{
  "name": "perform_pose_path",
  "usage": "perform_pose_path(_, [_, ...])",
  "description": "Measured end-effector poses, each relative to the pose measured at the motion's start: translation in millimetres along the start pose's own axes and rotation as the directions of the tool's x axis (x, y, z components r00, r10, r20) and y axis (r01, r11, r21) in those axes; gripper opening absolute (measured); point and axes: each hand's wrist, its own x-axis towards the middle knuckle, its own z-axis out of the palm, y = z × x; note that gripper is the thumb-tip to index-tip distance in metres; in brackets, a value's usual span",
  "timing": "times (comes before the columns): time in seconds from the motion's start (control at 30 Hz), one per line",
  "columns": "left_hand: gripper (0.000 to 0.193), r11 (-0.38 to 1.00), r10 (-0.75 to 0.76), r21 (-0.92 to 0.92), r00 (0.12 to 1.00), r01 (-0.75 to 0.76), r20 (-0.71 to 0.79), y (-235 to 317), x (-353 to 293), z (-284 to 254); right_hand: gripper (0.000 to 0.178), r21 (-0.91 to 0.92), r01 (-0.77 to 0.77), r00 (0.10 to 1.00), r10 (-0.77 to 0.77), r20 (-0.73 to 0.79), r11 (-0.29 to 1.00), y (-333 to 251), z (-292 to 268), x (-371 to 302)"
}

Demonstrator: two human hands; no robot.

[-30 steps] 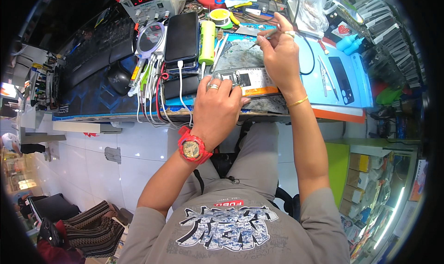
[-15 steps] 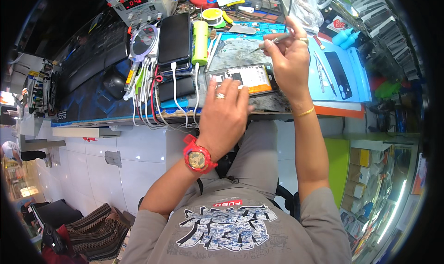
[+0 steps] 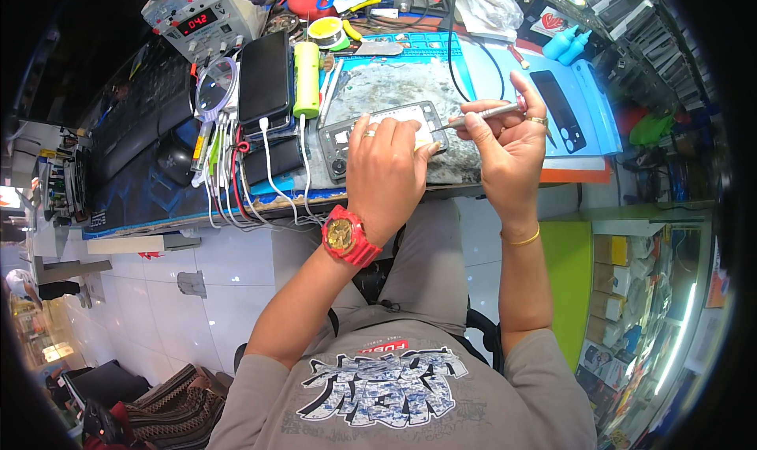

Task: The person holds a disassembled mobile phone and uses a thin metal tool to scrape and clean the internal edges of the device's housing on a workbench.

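Observation:
A smartphone (image 3: pixel 335 138) with its back cover off lies on the grey, stained work mat (image 3: pixel 378 83), its inner parts exposed. Across it rests my left hand (image 3: pixel 386 152), fingers bent over the phone and thumb at its right part, gripping it; much of the phone's middle is hidden beneath. My right hand (image 3: pixel 511 138) pinches a slim silver precision screwdriver (image 3: pixel 493 112) between thumb and fingers, one finger raised near its pinkish end cap. The screwdriver slants left, its thin tip by the phone's right end. Whether the tip touches cannot be made out.
Left of the mat stand a black phone (image 3: pixel 264 79) on a white cable, a lime-green cylinder (image 3: pixel 306 79) and bundled cables. Behind sit a power supply (image 3: pixel 201 24), a solder spool (image 3: pixel 326 30) and a blue parts tray (image 3: pixel 418 44). A black cable (image 3: pixel 453 56) loops near my right hand.
My right hand has come down toward me, bringing the screwdriver tip from above the mat to the phone's right end. My left hand has shifted right along the phone, uncovering its left end.

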Motion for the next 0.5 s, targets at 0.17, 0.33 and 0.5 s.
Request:
perform_pose_path(0.17, [0.017,0.999,-0.032,-0.022,0.999,0.032,0.001,-0.9,5.4,1.2,0.071,0.089,-0.055,0.998,0.055,0.003,0.995,-7.7,8.4,-2.8])
perform_pose_path(0.33, [0.017,0.999,-0.025,-0.029,1.0,0.024,-0.017,-2.2,4.6,2.1,0.071,0.098,-0.036,0.999,0.035,0.006,0.995,-4.6,8.3,-3.8])
perform_pose_path(0.5, [0.017,0.999,-0.023,-0.031,1.0,0.023,-0.014,-4.2,4.2,1.8,0.072,0.088,-0.049,0.999,0.048,0.008,0.995,-5.5,8.8,-4.2])
